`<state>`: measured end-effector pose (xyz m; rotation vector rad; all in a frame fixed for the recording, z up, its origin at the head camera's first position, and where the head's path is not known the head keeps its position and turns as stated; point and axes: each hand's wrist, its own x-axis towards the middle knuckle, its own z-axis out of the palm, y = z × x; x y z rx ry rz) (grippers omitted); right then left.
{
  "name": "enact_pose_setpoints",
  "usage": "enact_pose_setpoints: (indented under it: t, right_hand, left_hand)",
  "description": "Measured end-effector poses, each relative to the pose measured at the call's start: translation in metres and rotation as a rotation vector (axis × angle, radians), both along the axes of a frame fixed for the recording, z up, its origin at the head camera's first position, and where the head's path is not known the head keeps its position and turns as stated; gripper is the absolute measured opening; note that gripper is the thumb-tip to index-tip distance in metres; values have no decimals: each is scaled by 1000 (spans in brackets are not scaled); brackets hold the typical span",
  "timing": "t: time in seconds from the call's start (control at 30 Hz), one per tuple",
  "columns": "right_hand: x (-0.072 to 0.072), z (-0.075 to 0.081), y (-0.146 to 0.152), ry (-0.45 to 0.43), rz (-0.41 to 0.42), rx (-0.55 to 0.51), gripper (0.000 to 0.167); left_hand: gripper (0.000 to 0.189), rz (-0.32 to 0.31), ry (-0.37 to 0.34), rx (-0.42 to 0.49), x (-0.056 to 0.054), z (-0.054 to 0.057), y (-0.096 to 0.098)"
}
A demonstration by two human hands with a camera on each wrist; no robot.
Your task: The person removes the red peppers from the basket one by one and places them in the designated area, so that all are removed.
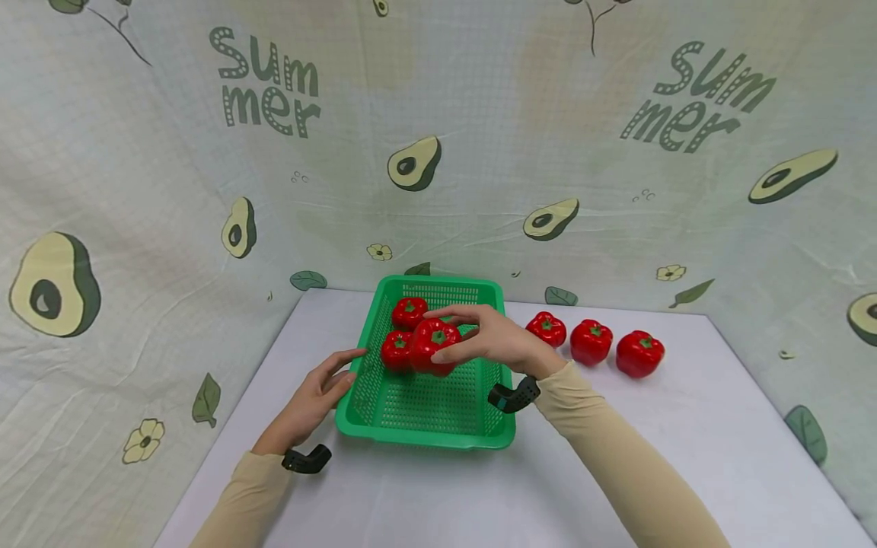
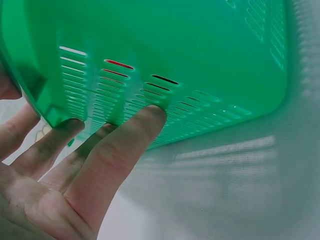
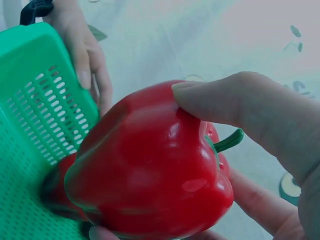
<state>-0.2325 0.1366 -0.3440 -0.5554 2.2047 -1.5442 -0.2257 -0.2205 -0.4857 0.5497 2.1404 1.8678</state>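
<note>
My right hand (image 1: 489, 335) holds a glossy red bell pepper (image 3: 150, 170) between thumb and fingers, above the green basket (image 1: 438, 440). The pepper's green stem (image 3: 229, 141) shows in the right wrist view. Two more red bell peppers (image 1: 409, 313) sit in the basket's far left part, the nearer one partly behind the held pepper. At the basket's left side, my left hand (image 1: 317, 396) touches the wall and rim. In the left wrist view its fingers (image 2: 117, 155) lie fairly straight against the slotted outer wall.
Three red bell peppers (image 1: 591, 342) stand in a row on the white table (image 1: 685, 449), right of the basket. Behind and beside the table hangs a pale cloth (image 1: 479, 91) printed with avocados and lettering. Both wrists wear black bands (image 1: 514, 394).
</note>
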Motion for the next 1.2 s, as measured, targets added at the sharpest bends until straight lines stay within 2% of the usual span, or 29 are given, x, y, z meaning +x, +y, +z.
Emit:
enact_pose_setpoints:
  t: [0.3, 0.7, 0.9, 1.2]
  right_hand:
    - [3, 11, 20, 0, -55, -45, 69]
    - [9, 27, 58, 45, -162, -6, 67]
    - [12, 28, 76, 36, -224, -2, 70]
    - [17, 21, 98, 91, -332, 93, 72]
  left_hand:
    - [51, -9, 0, 3, 0, 0, -1]
    - [51, -2, -3, -3, -1, 1, -1]
    - [51, -6, -11, -9, -1, 1, -1]
    - [52, -6, -3, -7, -2, 0, -1]
